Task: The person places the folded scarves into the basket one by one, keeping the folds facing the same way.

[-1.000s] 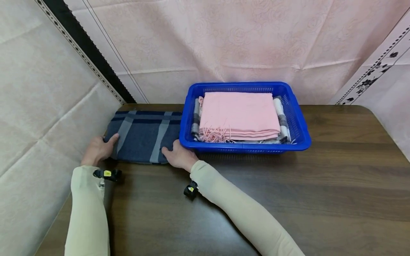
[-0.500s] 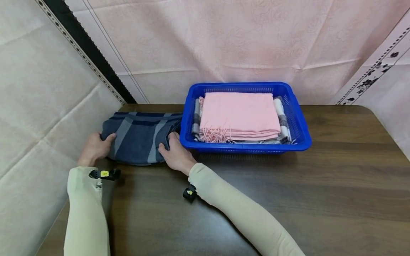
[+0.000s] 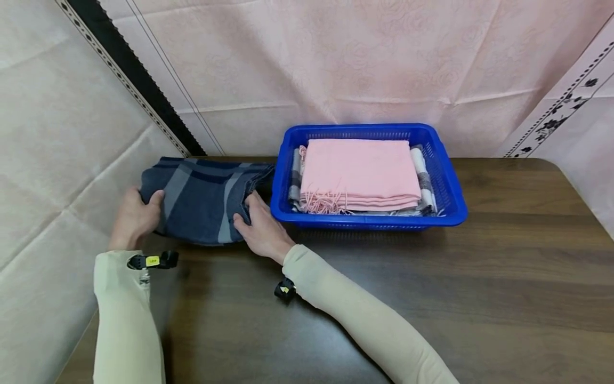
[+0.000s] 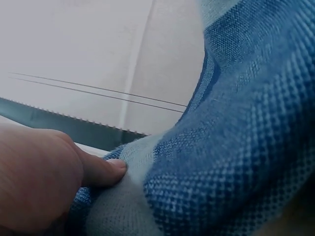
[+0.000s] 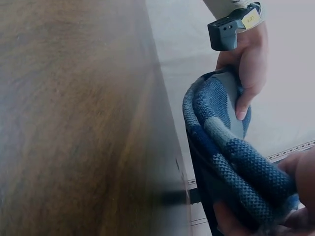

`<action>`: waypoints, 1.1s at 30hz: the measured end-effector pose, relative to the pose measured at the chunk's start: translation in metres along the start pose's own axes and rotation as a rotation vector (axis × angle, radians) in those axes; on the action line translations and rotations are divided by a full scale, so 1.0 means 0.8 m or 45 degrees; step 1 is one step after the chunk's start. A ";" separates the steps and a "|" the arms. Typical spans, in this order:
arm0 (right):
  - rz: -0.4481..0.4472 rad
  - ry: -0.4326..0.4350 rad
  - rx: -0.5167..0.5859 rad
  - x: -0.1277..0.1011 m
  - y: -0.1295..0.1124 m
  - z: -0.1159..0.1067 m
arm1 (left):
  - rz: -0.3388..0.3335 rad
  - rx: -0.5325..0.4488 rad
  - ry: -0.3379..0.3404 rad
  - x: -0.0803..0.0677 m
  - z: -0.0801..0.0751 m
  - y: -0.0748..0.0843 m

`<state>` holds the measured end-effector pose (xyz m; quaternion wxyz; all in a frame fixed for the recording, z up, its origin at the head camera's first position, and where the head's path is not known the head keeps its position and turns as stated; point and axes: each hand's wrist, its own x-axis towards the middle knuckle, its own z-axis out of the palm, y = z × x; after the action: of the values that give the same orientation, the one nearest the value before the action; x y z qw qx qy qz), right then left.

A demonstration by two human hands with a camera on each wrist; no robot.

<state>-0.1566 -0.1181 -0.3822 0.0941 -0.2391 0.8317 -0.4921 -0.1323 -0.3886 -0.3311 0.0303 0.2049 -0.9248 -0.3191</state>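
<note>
A folded blue plaid scarf (image 3: 194,208) with lighter stripes is at the left back of the table. My left hand (image 3: 136,217) grips its left end, thumb on top. At the right end, my right hand (image 3: 265,228) holds the scarf, its thumb over the near side. Between the hands the cloth bends slightly. In the left wrist view the thumb of the left hand (image 4: 54,172) presses on a pale stripe of the scarf (image 4: 236,132). The right wrist view shows the scarf's layered edge (image 5: 236,152) gripped at both ends, raised from the table at least in part.
Right of the scarf stands a blue plastic basket (image 3: 364,220). In it a folded pink fringed scarf (image 3: 360,168) lies on grey-and-white checked cloth (image 3: 422,178). The wooden table (image 3: 518,256) meets pale patterned cloth hangings (image 3: 384,64) at the back and left.
Both hands have taken firmer hold of the scarf and shifted it left and up. Its right end has curled up away from the basket. The basket and pink scarf have stayed put.
</note>
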 end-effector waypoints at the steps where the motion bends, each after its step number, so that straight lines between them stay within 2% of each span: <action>1: -0.001 -0.011 0.007 -0.001 -0.001 0.000 | 0.006 -0.002 0.019 -0.002 -0.002 0.001; 5: -0.048 -0.028 -0.026 -0.002 -0.005 -0.002 | 0.038 0.019 0.072 -0.007 -0.010 0.004; 9: -0.073 -0.031 -0.048 -0.006 -0.011 -0.004 | 0.038 0.004 0.089 -0.012 -0.017 0.007; 18: -0.132 -0.046 -0.007 -0.011 -0.022 -0.010 | -0.002 -0.040 0.113 -0.021 -0.029 0.011; 27: -0.153 -0.049 0.059 -0.017 -0.034 -0.026 | 0.047 -0.023 0.205 -0.029 -0.038 0.024; 33: -0.172 -0.050 0.114 -0.023 -0.035 -0.039 | 0.051 -0.041 0.212 -0.033 -0.038 0.033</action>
<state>-0.1440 -0.0962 -0.3438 0.0876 -0.2997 0.7890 -0.5291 -0.1122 -0.3771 -0.2895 0.1168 0.2117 -0.9177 -0.3153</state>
